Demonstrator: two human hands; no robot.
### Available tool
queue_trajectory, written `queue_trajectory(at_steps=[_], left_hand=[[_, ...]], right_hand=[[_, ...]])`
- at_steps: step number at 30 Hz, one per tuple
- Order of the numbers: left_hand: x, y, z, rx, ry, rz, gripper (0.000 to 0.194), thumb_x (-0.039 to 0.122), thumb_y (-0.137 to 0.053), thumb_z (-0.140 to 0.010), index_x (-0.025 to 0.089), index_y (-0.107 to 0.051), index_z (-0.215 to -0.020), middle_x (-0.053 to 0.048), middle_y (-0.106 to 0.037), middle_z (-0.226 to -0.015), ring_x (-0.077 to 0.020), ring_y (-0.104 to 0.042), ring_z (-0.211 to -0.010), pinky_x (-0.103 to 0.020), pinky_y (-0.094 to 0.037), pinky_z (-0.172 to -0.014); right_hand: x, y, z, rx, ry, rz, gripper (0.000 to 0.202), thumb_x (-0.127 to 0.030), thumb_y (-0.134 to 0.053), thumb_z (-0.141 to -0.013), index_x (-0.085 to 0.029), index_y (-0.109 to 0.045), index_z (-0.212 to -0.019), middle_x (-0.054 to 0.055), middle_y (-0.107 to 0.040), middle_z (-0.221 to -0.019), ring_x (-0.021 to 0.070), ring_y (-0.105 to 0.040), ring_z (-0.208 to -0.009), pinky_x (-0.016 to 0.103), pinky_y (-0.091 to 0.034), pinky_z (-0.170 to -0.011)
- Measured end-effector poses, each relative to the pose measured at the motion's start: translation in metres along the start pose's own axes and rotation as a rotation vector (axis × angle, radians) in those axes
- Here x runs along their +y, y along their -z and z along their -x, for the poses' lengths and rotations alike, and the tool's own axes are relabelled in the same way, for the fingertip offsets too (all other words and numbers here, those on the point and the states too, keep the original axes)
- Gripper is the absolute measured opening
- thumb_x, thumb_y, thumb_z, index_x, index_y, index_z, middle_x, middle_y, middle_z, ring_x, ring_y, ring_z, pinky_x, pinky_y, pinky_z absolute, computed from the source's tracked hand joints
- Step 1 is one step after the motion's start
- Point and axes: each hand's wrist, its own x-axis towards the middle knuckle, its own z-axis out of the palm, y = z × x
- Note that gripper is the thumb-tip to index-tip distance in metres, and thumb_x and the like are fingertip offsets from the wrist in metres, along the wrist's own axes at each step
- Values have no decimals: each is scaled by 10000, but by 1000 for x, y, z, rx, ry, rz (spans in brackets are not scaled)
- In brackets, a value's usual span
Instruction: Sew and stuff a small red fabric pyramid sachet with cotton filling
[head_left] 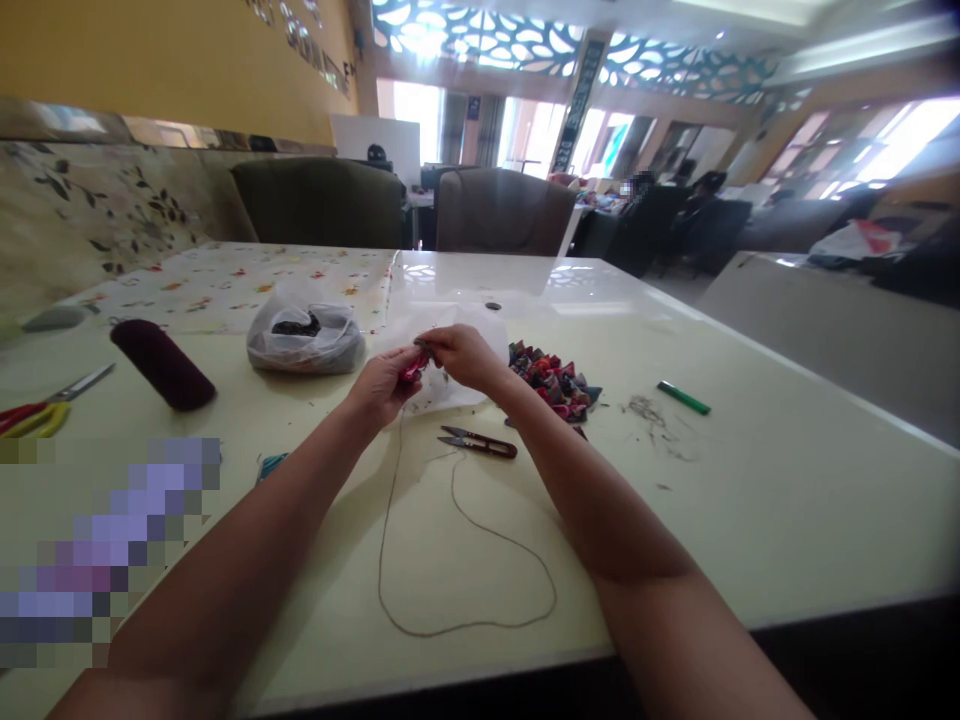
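Observation:
Over a thin white plastic sheet point(471, 395), my left hand point(381, 385) pinches a small red-pink fabric piece point(412, 374). The fingers of my right hand point(466, 356) are closed together at the upper edge of that fabric; something small and dark shows at their tips, too small to name. A brown thread point(381, 560) hangs from beneath my left hand and lies in a wide loop on the table. Thread snips point(487, 443) rest near the loop's upper end. Beside my right forearm is a pile of folded patterned fabric pieces point(559, 378), partly hidden by the arm.
A white plastic bag point(304, 345) with dark contents stands at the back left. Further left are a dark maroon cylinder point(163, 365) and red-and-yellow-handled scissors point(56, 402). On the right lie a green cutter-like tool point(683, 397) and thread scraps point(656, 420). Chairs point(506, 210) stand beyond.

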Motion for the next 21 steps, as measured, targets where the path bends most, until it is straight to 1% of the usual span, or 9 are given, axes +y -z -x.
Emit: queue_trajectory(at_steps=[3, 7, 9, 11, 13, 15, 17, 19, 21], left_hand=[[1, -1, 0, 25, 26, 38, 75, 66, -666, -828, 92, -647, -760, -2, -609, -637, -39, -509, -450, -120, -407, -390], [3, -4, 2, 25, 63, 97, 137, 24, -616, -852, 97, -629, -737, 19, -559, -591, -24, -462, -422, -105, -396, -378], [5, -6, 4, 25, 80, 124, 168, 17, -589, -873, 101, -619, -732, 31, -529, -566, -19, -443, -412, -97, -394, -376], [6, -8, 6, 28, 96, 144, 186, 14, -564, -894, 103, -613, -738, 33, -518, -557, -19, -444, -412, -90, -397, -378], [7, -10, 8, 22, 113, 155, 191, 11, -539, -914, 96, -617, -761, 23, -535, -575, -19, -453, -419, -87, -399, -380], [7, -11, 10, 8, 129, 159, 192, 11, -521, -929, 87, -622, -785, 9, -555, -600, -17, -456, -423, -87, -398, -380], [8, -13, 12, -11, 143, 160, 185, 17, -521, -938, 82, -626, -800, 0, -565, -620, -17, -456, -423, -87, -397, -380], [9, -14, 14, -31, 156, 162, 159, 43, -550, -942, 86, -628, -810, 5, -553, -617, -19, -456, -422, -88, -393, -379], [10, -16, 15, -56, 170, 173, 145, 123, -595, -954, 91, -627, -816, 24, -516, -588, -15, -434, -407, -82, -369, -370]], right_hand=[[-3, 3, 1, -72, 38, 103, 248, -44, -468, -838, -142, -692, -798, 24, -663, -770, 111, -517, -724, 248, -379, -720], [-5, 13, 3, -172, 53, -17, 209, -151, -480, -910, -143, -679, -848, 1, -618, -720, 99, -488, -682, 236, -370, -681], [-4, 16, 4, -193, 54, -78, 169, -203, -533, -903, -144, -683, -853, -11, -603, -695, 94, -481, -667, 231, -367, -659], [-3, 16, 4, -170, 55, -107, 124, -207, -589, -864, -147, -693, -833, -11, -624, -710, 93, -494, -675, 229, -377, -657], [-1, 14, 4, -107, 50, -151, 105, -193, -614, -832, -146, -706, -813, -1, -663, -748, 95, -529, -691, 229, -401, -667], [2, 11, 3, -47, 30, -235, 114, -199, -621, -820, -142, -720, -813, 2, -674, -731, 91, -544, -656, 226, -414, -636], [5, 9, 3, -25, -20, -345, 124, -224, -638, -811, -138, -726, -812, -18, -630, -630, 73, -501, -542, 216, -384, -536], [7, 10, 3, 4, -86, -453, 132, -258, -667, -799, -135, -714, -782, -44, -561, -536, 55, -427, -436, 208, -319, -437], [6, 13, 3, 59, -138, -526, 161, -284, -695, -792, -134, -691, -733, -58, -514, -484, 46, -386, -384, 203, -272, -382]])
